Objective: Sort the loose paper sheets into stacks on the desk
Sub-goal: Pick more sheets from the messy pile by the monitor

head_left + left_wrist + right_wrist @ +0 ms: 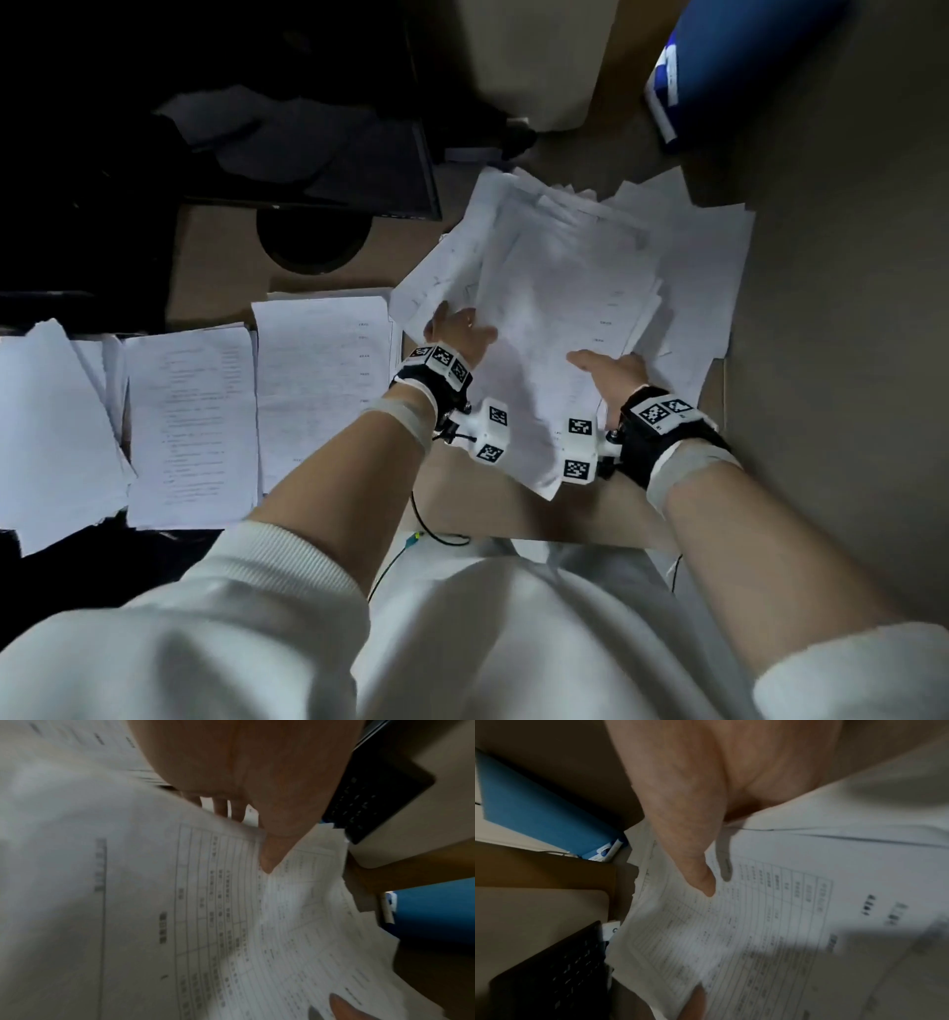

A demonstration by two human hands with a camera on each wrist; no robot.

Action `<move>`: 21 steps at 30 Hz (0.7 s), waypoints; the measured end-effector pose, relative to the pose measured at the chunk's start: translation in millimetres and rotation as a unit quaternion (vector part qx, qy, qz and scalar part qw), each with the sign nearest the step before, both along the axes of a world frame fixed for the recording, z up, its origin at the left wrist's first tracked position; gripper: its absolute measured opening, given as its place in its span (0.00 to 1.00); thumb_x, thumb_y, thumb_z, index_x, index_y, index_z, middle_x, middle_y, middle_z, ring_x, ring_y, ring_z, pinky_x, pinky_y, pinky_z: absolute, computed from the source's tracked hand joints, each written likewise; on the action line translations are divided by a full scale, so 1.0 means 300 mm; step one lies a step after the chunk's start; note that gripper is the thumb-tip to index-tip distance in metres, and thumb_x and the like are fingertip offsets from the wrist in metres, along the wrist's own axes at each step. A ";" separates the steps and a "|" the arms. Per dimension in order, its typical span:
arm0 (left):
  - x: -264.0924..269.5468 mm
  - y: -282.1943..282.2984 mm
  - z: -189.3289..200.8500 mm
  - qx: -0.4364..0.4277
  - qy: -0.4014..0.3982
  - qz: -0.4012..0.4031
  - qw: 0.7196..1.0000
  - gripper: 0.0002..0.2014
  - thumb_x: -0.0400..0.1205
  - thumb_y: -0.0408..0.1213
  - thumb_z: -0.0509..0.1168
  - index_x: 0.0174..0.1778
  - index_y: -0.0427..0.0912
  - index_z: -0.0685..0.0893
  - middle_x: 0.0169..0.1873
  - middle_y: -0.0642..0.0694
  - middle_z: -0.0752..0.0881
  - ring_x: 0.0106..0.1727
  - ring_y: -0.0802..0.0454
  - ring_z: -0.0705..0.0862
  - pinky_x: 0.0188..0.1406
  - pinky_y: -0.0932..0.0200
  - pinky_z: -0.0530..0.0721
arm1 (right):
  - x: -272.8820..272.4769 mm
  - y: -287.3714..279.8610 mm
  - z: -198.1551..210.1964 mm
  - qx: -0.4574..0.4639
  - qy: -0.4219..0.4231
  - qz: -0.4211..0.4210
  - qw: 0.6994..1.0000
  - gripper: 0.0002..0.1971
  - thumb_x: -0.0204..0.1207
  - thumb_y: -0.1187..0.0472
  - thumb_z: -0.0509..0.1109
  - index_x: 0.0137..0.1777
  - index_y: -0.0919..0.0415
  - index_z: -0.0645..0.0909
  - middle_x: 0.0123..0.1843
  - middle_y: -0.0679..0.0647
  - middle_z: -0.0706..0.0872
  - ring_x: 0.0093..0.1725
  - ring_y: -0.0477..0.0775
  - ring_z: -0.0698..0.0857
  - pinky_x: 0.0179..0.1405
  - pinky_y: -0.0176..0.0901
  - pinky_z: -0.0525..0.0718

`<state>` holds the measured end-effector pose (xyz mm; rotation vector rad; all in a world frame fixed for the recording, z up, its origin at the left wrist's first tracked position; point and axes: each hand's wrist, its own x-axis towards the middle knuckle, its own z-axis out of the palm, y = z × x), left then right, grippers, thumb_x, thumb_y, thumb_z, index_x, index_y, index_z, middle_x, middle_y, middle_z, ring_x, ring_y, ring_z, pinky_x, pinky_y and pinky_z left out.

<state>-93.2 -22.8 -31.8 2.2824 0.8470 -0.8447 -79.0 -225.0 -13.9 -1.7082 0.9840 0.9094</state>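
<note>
**Both hands on the top sheet**

The sheet (554, 329) lies atop the loose pile (693, 267) on the bench (221, 257), its long axis running from the person's near edge up and to the right. The left hand (457, 334) pinches its left edge, thumb on top. The right hand (611, 375) grasps its near right edge, thumb (700, 878) pressed on the print. Sorted stacks (190, 426) lie to the left.
</note>
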 end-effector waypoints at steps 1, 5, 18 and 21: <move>0.007 0.005 -0.009 0.007 0.008 -0.008 1.000 0.30 0.83 0.50 0.65 0.80 0.45 0.72 0.84 0.40 0.62 0.84 0.43 0.60 0.83 0.49 0.60 | 0.001 0.004 -0.002 0.006 0.009 -0.008 1.000 0.45 0.59 0.47 0.85 0.72 0.66 0.71 0.65 0.53 0.81 0.65 0.62 0.79 0.52 0.60 0.75; 0.012 -0.014 -0.012 -0.025 0.066 -0.024 0.997 0.39 0.74 0.58 0.67 0.80 0.43 0.71 0.77 0.37 0.74 0.77 0.35 0.72 0.77 0.43 0.70 | -0.007 0.019 -0.027 -0.006 0.031 0.006 0.999 0.33 0.72 0.50 0.80 0.69 0.69 0.75 0.66 0.54 0.81 0.61 0.60 0.80 0.54 0.51 0.75; 0.216 -0.040 -0.015 0.019 -0.038 -0.094 0.995 0.44 0.79 0.47 0.69 0.87 0.54 0.50 0.70 0.34 0.77 0.69 0.30 0.77 0.67 0.42 0.73 | 0.039 -0.055 -0.015 -0.046 0.088 0.026 0.995 0.25 0.83 0.52 0.67 0.74 0.67 0.76 0.71 0.65 0.81 0.55 0.56 0.81 0.45 0.44 0.79; 0.236 -0.036 -0.031 0.019 0.032 -0.117 0.992 0.45 0.77 0.56 0.69 0.86 0.58 0.51 0.75 0.32 0.70 0.73 0.29 0.71 0.69 0.39 0.72 | 0.048 -0.059 -0.004 -0.071 0.114 -0.007 0.991 0.26 0.75 0.43 0.74 0.63 0.65 0.84 0.45 0.63 0.89 0.47 0.63 0.88 0.58 0.52 0.85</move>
